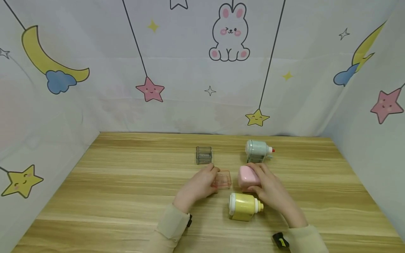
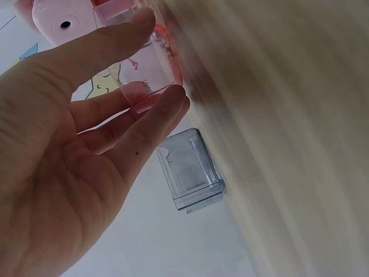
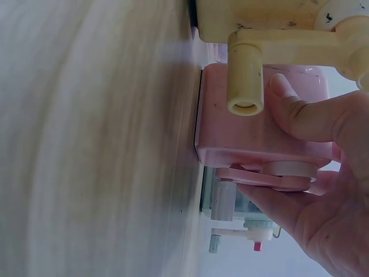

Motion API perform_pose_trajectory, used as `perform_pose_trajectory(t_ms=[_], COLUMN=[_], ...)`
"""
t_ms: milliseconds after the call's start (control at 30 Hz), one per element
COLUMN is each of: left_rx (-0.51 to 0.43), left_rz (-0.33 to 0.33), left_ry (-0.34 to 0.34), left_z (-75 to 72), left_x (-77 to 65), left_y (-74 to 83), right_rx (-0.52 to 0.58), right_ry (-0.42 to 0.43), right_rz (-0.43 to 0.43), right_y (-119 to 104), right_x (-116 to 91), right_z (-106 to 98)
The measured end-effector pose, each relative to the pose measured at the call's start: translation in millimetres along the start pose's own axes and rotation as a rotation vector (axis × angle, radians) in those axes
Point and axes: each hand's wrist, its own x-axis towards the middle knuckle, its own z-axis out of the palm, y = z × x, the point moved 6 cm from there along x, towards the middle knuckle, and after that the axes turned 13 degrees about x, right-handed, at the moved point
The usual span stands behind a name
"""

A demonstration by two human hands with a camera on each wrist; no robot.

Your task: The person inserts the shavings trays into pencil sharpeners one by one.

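Left hand (image 1: pixel 198 183): pinching a clear pink tray (image 1: pixel 224 179), thumb on one side, fingers on the other. Tray sits low at the surface (image 1: pixel 126 182), just left of the pink pencil sharpener (image 1: pixel 248 177), small gap between them as seen from above.

Right hand (image 1: pixel 269 189): grasping that pink sharpener by its body, thumb on the near side, fingers round the far side. Its round pencil hole (image 2: pixel 66 25) faces the left hand; crank arm (image 3: pixel 253 176) is on the opposite end, with a pale knob (image 3: pixel 223 200).

Yellow sharpener (image 1: pixel 244 207) is on the surface nearer the person, just in front of the pink one, crank end to the right. Pale blue-green sharpener (image 1: pixel 257 149) stands beyond the right hand, also crank to the right, red tip (image 1: pixel 273 150) on it. Clear grey tray (image 1: pixel 204 155) sits beyond the left hand, well apart from the blue-green unit.

Light sleeves (image 1: pixel 173 221) on both arms. White cloth (image 1: pixel 190 70) behind, printed with a rabbit (image 1: pixel 230 42), stars and moons.
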Motion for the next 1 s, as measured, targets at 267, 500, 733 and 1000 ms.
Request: perform_pose_trajectory(t_ms=[267, 500, 733, 1000], left_rx=[0.007, 0.005, 0.007, 0.011], left_rz=[0.014, 0.008, 0.029, 0.050], left_ry=[-0.005, -0.020, -0.014, -0.005], left_z=[2.3, 4.1, 4.4, 5.9], left_x=[2.2, 4.2, 7.7, 10.9], left_y=[2.6, 5.6, 11.0, 14.4], right_rx=[0.013, 0.026, 0.047, 0.054], right_ry=[-0.014, -0.020, -0.024, -0.021], right_rz=[0.019, 0.015, 0.010, -0.002], right_y=[-1.9, -2.9, -3.9, -2.7], right_x=[1.0, 1.6, 1.8, 1.6], right_z=[1.6, 2.9, 3.8, 5.0])
